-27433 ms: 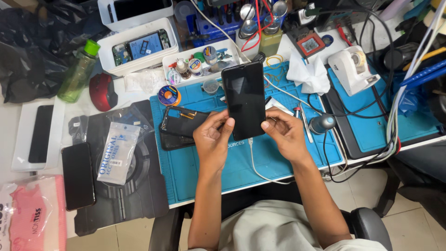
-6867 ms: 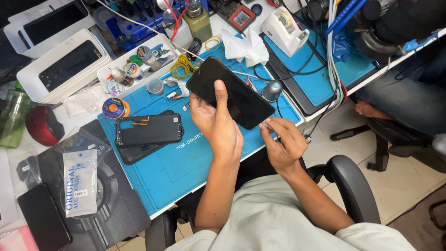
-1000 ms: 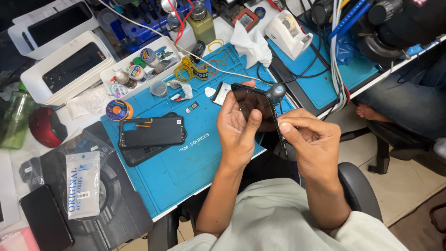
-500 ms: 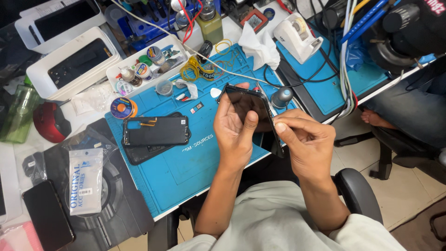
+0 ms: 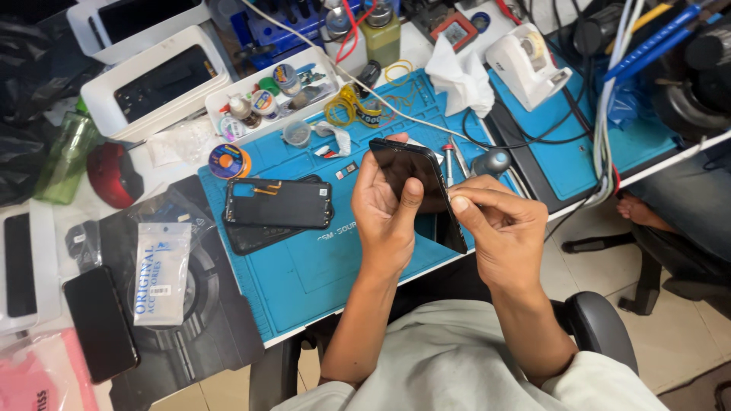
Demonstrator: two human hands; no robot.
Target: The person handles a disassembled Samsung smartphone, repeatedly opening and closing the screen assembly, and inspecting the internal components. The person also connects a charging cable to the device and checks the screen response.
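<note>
My left hand (image 5: pixel 387 221) grips a black phone screen panel (image 5: pixel 411 169), tilted on edge above the near side of the blue work mat (image 5: pixel 320 266). The thumb lies across the panel's dark face. My right hand (image 5: pixel 502 232) pinches with thumb and forefinger at the panel's right edge; whatever it pinches is too small to make out. A black phone body (image 5: pixel 278 203) lies flat on the mat to the left, resting on another dark back cover.
A white parts tray (image 5: pixel 270 95) with small bottles and a solder spool (image 5: pixel 228 161) sit behind the mat. Boxes holding phones (image 5: pixel 156 84), a tape dispenser (image 5: pixel 527 65), cables (image 5: pixel 609 114), a sachet (image 5: pixel 160 272), a dark phone (image 5: pixel 99 323) and a chair armrest (image 5: pixel 601 335) surround me.
The panel has tipped more upright in my left hand, and my right hand's pinch has come up against its right edge. The view has shifted slightly.
</note>
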